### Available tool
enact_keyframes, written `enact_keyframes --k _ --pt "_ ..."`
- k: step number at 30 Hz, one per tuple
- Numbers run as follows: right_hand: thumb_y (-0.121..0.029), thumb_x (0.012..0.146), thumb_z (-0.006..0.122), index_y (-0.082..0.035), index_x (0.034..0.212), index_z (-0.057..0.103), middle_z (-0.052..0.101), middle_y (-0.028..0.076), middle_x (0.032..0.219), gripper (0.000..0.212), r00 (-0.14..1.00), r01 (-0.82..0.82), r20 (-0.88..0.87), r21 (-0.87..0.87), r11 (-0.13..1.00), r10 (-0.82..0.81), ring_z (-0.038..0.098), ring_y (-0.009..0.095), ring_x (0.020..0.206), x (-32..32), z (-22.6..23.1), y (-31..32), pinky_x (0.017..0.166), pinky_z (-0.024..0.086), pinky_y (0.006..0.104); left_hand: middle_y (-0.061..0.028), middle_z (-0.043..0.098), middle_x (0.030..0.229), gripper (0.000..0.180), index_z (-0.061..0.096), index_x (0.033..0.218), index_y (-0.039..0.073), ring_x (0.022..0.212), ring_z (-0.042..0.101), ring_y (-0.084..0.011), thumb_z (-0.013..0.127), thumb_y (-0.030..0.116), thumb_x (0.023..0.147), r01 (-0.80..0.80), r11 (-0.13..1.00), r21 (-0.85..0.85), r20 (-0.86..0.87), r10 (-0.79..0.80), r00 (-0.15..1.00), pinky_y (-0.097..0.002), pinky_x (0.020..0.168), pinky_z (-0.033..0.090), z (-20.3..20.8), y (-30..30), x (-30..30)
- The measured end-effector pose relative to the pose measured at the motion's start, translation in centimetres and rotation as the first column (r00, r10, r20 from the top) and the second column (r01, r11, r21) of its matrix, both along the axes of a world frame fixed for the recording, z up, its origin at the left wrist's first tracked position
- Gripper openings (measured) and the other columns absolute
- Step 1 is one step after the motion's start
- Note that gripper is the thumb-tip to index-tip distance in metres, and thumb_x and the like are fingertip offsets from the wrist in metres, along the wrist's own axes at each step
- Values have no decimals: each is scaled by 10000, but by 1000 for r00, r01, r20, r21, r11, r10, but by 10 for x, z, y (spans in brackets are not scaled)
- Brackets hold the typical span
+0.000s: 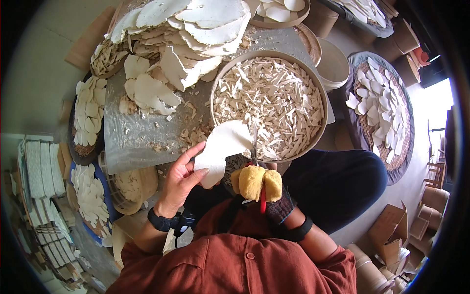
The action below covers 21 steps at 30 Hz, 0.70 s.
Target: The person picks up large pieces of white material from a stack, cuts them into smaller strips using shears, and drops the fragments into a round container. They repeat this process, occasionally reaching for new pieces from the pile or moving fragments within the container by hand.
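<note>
My left hand (180, 180) pinches a flat, off-white sheet (218, 152) with a curved, notched edge; its material I cannot tell. In my right hand (280, 208), which wears a dark knitted glove, is a pair of scissors (254, 143) with red handles and thick yellow foam padding (251, 182). The scissor blades point away from me, at the sheet's right edge. Just beyond them stands a round, shallow tub (324, 115) full of small off-white slivers. The sheet overlaps the tub's near left rim.
A large stack of rough off-white slabs (196, 29) rises at the far left of a grey, scrap-strewn work surface (127, 142). Round trays of flat white pieces stand at the left (90, 196) and right (379, 108). A pale bucket (334, 61) is behind the tub. Cardboard boxes (389, 228) lie at the right.
</note>
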State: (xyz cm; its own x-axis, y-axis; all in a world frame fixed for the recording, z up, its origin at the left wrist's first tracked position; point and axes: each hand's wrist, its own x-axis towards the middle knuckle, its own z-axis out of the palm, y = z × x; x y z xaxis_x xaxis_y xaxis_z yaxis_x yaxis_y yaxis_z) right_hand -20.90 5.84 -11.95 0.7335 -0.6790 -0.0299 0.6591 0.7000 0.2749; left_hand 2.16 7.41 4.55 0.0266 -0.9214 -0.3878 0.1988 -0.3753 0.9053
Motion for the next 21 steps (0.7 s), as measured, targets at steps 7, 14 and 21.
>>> enact_keyframes --k 7,14,21 --pt "-452 968 408 2 1312 428 523 181 1277 570 995 -50 -83 45 998 53 540 317 1153 1 -7 -6 1027 406 459 -96 655 1064 563 354 1409 17 929 606 -96 566 7 887 -26 999 -26 -13 25 1000 -242 844 473 -1 3 3" --pt "-267 968 498 33 1267 462 543 172 1255 426 946 -36 -323 -196 980 -29 542 303 1154 -2 15 12 1017 425 450 -111 654 1068 549 364 1400 1 935 618 -118 554 2 885 30 999 -21 68 -29 997 -251 826 490 1 5 9" --pt "-231 957 531 1 1299 443 544 146 1260 422 642 -238 -686 -603 762 -343 560 256 1125 -2 34 9 1010 419 394 -156 650 1071 562 359 1398 -5 891 653 -175 552 -9 871 15 1000 23 -8 -15 1000 -304 776 545 1 2 20"
